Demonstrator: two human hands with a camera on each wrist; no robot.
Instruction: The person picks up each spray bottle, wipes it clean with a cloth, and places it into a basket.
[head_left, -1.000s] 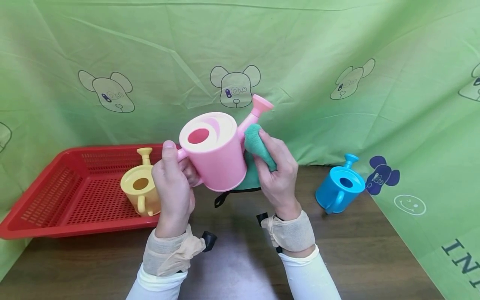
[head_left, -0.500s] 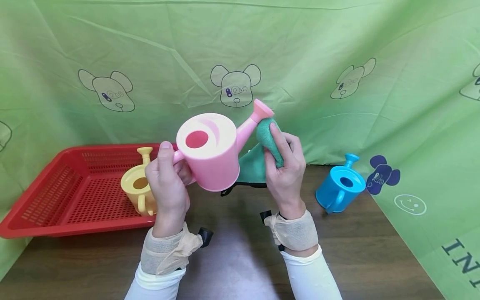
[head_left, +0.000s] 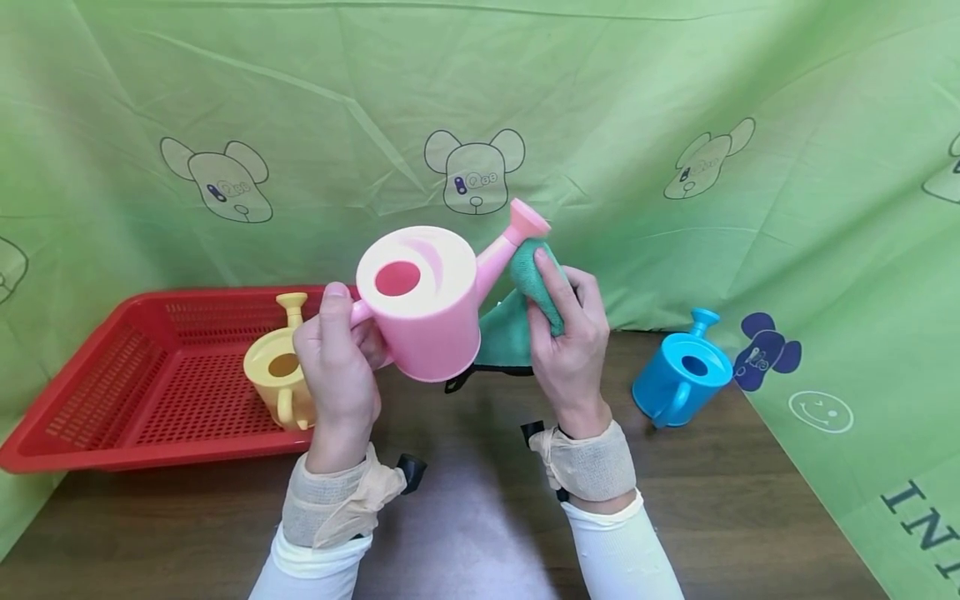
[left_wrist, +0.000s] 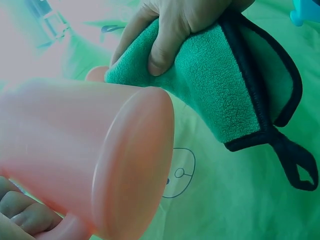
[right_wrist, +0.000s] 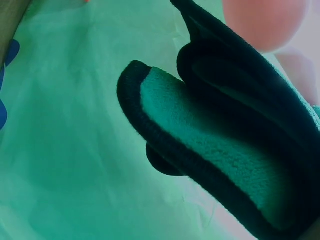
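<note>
Bench (head_left: pixel 480 517), dark wood-grained: lying below the hands, its surface reflecting a pale sheen at the near middle. Sheet (head_left: pixel 337 75), light green, creased: hanging behind the bench and running down its right side, showing outlined animal heads, a winking face and dark lettering. Basket (head_left: pixel 172 460), red, perforated: sitting on the bench at left. Yellow watering can (head_left: pixel 273 373): standing in the basket's right end, partly hidden by the left hand (head_left: pixel 341 367). Blue watering can (head_left: pixel 678 385): standing on the bench at right, near the sheet. Pink watering can (head_left: pixel 431 337): being held above the bench, left fingers curling round its handle. Cloth (head_left: pixel 510 333), green, dark-edged: touching the pink spout below its rose, right hand (head_left: pixel 572 354) pinching it between thumb and fingers.
</note>
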